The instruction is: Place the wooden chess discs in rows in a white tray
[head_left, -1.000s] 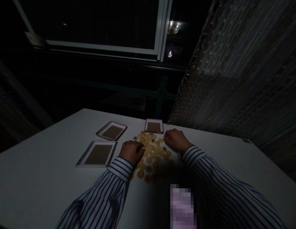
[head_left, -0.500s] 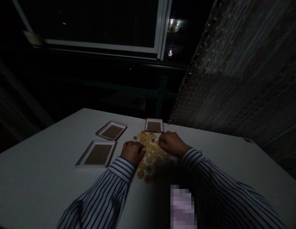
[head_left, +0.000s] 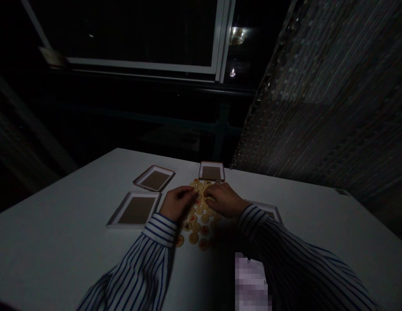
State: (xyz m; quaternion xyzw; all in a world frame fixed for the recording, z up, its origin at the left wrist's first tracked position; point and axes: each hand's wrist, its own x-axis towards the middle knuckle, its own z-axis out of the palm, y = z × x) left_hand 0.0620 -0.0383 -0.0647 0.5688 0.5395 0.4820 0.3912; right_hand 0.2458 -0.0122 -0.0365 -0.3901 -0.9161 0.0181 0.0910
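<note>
Left hand (head_left: pixel 177 203) and right hand (head_left: pixel 224 201): both low over the discs (head_left: pixel 196 227), fingers curled. The left thumb and forefinger come close together at the upper left of the cluster; whether they grip a disc cannot be told. The right fingers bend down onto the discs at the upper right, and the hand itself hides what, if anything, they hold.

Surface (head_left: pixel 71 242): white, dimly lit. Curtain (head_left: pixel 333 86): of hanging strands, beyond the right side of the surface. Window (head_left: pixel 139 65): dark, pale-framed, beyond the far edge. Sleeves (head_left: pixel 129 268): white with blue stripes, on both arms.

Trays: four, shallow. The near-left tray (head_left: pixel 134 210) lies left of the left hand. The far-left tray (head_left: pixel 154 179) lies just beyond it, set at an angle. The far tray (head_left: pixel 211 173) stands just past the discs. The right tray (head_left: pixel 269 208) is partly hidden by the right arm.

Discs: round, yellowish, in a loose cluster on the surface between the hands and toward the wearer. Several show red or black marks; others present plain faces. The nearest are in deep shadow.
</note>
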